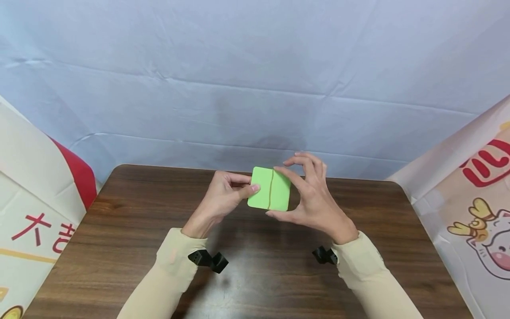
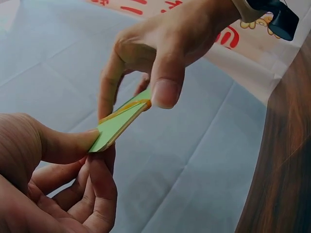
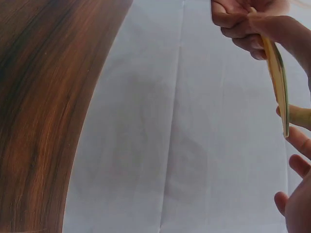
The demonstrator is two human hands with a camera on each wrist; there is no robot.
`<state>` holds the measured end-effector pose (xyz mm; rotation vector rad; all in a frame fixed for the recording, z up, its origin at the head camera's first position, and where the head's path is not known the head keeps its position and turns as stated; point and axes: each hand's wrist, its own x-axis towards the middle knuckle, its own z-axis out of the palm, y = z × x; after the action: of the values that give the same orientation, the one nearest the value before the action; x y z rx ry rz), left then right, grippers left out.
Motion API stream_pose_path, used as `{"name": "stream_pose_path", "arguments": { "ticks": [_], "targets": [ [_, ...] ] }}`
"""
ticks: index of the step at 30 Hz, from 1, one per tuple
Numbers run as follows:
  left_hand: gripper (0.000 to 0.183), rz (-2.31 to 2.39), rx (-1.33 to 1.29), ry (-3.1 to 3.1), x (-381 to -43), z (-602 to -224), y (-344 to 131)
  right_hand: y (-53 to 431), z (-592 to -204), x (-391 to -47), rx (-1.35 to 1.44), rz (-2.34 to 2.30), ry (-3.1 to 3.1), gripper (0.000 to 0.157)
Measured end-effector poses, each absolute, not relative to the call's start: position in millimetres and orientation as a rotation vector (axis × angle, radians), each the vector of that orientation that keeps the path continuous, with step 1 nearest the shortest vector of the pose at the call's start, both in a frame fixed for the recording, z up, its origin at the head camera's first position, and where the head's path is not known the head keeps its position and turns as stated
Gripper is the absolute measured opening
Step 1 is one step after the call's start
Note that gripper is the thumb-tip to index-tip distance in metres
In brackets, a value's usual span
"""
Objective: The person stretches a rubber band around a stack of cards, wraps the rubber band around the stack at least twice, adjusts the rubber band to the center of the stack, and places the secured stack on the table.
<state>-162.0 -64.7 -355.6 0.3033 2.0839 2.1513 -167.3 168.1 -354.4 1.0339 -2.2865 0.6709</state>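
Observation:
A thin light-green square pack of cards (image 1: 260, 195) with rounded corners is held up above the table. Around its middle runs a yellow-brown rubber band (image 1: 271, 189), also visible as a yellow strip in the left wrist view. My left hand (image 1: 223, 195) pinches the pack's left side, thumb on the face and fingers behind. My right hand (image 1: 314, 195) spans the pack, with index fingertip and thumb tip at the two edges where the band crosses; its other fingers are lifted away. In the right wrist view the pack (image 3: 279, 87) appears edge-on.
Below the hands lies a dark brown wooden table (image 1: 247, 283) with rounded far corners. A pale blue cloth (image 1: 239, 88) hangs behind it. Printed sheets with red characters flank it, one sheet (image 1: 40, 195) at left, another (image 1: 470, 239) at right. Each sleeve cuff carries a black wrist device (image 1: 207, 259).

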Motion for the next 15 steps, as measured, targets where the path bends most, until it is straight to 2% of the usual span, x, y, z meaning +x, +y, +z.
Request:
{"name": "stream_pose_path", "arguments": {
  "ticks": [15],
  "targets": [
    [0.019, 2.163, 0.315, 2.049, -161.0, -356.5, -62.3, 164.5, -355.9, -170.0, 1.000, 0.725, -2.242, 0.083]
  ]
}}
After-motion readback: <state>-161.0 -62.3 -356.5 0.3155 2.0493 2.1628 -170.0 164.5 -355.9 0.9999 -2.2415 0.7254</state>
